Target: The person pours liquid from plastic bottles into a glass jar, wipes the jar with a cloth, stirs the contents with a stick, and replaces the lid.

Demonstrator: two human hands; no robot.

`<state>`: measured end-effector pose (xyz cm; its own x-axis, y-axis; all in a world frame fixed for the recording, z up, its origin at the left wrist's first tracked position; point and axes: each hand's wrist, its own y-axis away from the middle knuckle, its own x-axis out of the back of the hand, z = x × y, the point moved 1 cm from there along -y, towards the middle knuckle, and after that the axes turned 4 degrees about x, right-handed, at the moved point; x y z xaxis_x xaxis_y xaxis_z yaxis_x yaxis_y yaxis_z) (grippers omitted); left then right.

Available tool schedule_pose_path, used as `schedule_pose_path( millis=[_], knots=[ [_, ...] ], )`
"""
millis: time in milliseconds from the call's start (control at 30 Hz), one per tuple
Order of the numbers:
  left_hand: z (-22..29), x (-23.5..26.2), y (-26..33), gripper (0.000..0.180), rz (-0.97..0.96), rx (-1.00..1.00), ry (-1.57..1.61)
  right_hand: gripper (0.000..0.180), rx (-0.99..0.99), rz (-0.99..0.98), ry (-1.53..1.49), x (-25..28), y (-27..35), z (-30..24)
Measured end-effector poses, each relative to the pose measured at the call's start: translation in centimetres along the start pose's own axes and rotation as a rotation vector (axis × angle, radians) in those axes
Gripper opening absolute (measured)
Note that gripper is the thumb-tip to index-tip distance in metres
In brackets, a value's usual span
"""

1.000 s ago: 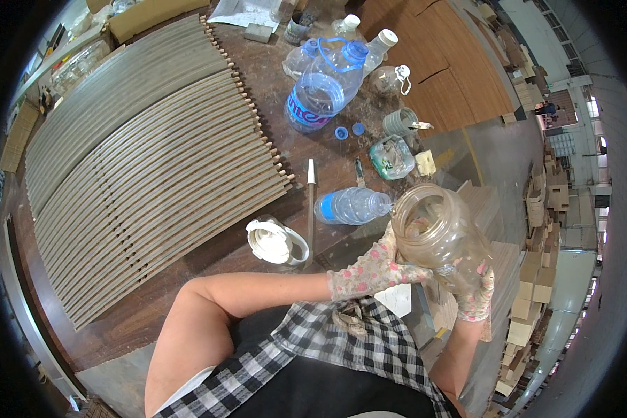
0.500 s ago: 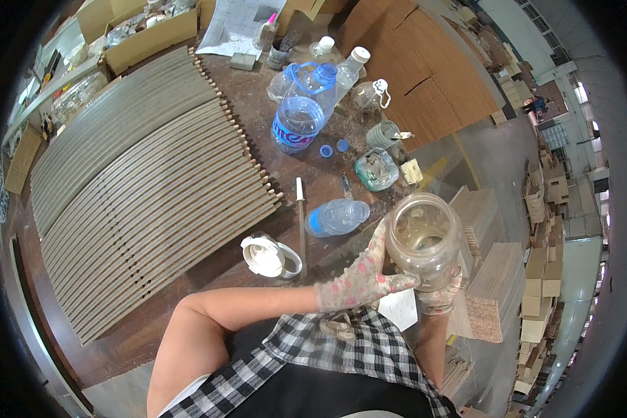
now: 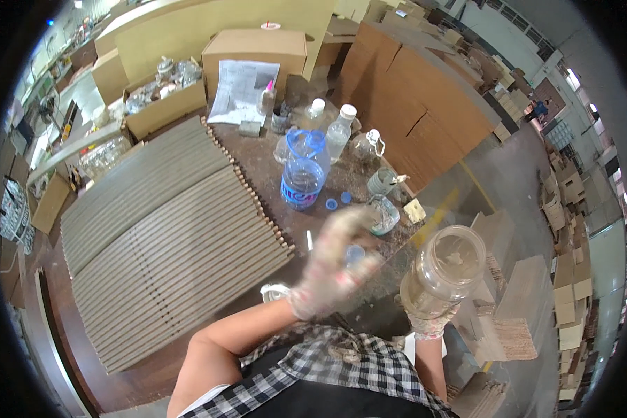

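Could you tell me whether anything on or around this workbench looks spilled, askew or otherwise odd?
A few loose blue bottle caps lie scattered on the stained workbench beside the large blue-tinted bottle. The glass jar in the right hand is held tilted out past the bench edge. The left hand is blurred.

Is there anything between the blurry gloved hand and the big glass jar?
Nothing visible. The left hand is raised over the table edge, apart from the glass jar, which the right hand holds from below. Only open air shows between them.
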<state>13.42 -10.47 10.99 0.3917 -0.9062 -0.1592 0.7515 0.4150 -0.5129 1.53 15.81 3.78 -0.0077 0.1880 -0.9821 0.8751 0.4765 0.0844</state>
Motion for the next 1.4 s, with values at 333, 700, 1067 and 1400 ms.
schedule_pose_path(
  millis=[333,700,1067,1400],
  knots=[
    [-7.0,11.7,-11.5,0.089,0.260,-0.032,-1.099,0.103,-0.128,-0.136,0.430,-0.3,-3.1,0.3],
    [-9.4,11.8,-15.2,0.048,0.178,0.056,-0.911,0.099,-0.056,-0.056,0.436,1.9,-5.7,-0.9],
    [10.8,0.2,-12.3,0.051,0.037,-0.126,-0.147,0.093,0.233,0.092,0.305,1.9,1.8,-6.4],
    [3.8,-13.4,-1.2,0.055,-0.510,-0.044,-0.246,0.081,0.417,0.092,0.520,2.0,15.2,-16.1]
  ],
)
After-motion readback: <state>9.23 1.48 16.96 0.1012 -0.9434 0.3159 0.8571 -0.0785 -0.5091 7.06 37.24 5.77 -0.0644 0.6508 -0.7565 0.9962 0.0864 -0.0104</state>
